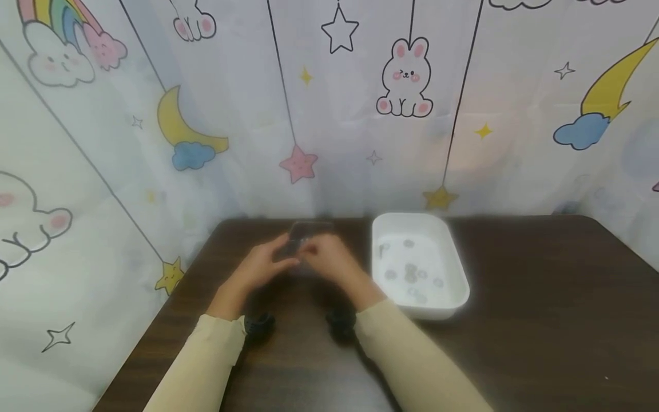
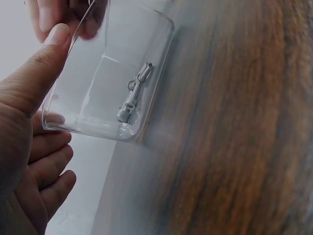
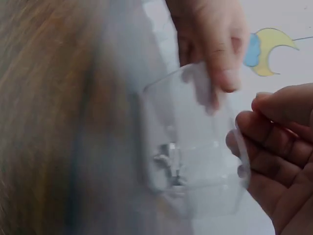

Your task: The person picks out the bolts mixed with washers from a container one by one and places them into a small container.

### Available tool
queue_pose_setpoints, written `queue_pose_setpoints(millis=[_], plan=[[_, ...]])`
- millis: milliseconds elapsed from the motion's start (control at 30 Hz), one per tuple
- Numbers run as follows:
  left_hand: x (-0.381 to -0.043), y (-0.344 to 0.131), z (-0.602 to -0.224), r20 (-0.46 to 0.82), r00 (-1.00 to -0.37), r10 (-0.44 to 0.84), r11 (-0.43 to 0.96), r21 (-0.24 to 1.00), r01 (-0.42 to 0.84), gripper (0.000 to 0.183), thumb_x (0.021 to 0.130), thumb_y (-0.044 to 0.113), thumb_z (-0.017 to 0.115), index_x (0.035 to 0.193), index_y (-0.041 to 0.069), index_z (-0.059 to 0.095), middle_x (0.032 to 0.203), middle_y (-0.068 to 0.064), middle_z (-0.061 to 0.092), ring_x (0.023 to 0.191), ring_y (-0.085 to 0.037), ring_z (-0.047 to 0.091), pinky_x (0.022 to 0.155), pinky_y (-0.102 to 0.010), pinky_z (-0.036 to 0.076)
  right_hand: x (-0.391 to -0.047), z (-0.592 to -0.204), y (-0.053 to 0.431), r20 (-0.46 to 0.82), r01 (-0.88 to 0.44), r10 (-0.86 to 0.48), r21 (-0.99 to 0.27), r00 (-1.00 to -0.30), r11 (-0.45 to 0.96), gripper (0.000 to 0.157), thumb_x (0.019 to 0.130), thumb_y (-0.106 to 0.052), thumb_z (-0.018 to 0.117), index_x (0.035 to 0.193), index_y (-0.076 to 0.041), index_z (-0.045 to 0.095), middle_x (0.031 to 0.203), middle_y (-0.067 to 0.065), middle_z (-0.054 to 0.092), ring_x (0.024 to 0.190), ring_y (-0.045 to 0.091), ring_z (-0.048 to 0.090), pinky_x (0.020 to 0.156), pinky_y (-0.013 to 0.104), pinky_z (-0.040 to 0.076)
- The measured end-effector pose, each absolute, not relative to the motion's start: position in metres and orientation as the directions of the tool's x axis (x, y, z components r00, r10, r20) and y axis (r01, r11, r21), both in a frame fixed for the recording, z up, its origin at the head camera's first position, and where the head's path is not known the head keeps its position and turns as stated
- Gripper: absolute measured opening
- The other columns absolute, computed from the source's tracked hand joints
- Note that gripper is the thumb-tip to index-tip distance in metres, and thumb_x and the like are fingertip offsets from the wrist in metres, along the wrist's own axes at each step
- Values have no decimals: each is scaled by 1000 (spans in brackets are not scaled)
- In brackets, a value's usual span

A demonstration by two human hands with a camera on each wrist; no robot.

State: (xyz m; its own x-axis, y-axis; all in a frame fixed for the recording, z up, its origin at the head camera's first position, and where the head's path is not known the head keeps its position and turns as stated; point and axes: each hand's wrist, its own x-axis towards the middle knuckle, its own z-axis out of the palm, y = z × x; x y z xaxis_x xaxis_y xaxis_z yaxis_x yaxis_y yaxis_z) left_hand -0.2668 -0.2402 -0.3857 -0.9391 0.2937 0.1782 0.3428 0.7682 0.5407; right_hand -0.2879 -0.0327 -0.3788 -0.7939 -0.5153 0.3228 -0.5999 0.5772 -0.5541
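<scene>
A clear plastic box [image 1: 311,229] is near the table's far edge, tilted in both wrist views. My left hand [image 1: 264,264] grips it by one wall, the thumb bent over the rim. Inside, along the bottom corner, lie small silvery metal pieces [image 2: 134,95], tube-like with a ring at the side. At the opposite rim is my right hand [image 3: 286,147], its fingers curled and thumb tip meeting the index finger. I cannot tell whether something small is between those fingertips. In the left wrist view, the right fingers [image 2: 73,17] appear at the top, partly behind the box wall.
A white plastic tray [image 1: 460,286] stands right of my right forearm, several small grey ring-like pieces [image 1: 410,273] scattered on its floor. Dark wood tabletop [image 1: 540,320] extends to the right. A patterned curtain [image 1: 350,120] hangs behind the table's far edge.
</scene>
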Motion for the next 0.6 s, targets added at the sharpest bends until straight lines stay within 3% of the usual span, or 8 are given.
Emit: queue_pose_setpoints(millis=[367, 600], plan=[[-268, -246, -388, 166, -944, 285, 771, 545, 329, 80, 88, 47, 70, 151, 9, 39, 154, -11, 41, 140, -34, 41, 117, -51, 32, -263, -320, -9, 405, -587, -430, -627, -807, 511, 15, 92, -21, 68, 102, -12, 77, 102, 2, 75, 91, 17, 68, 84, 33, 57], [-269, -244, -389, 155, -947, 281, 760, 567, 318, 83, 86, 50, 70, 152, 10, 37, 154, -11, 41, 140, -34, 41, 117, -51, 32, -254, -283, 29, 433, -551, -341, -637, -835, 539, 23, 95, -26, 66, 111, -12, 74, 115, 7, 73, 109, 25, 66, 100, 42, 52]])
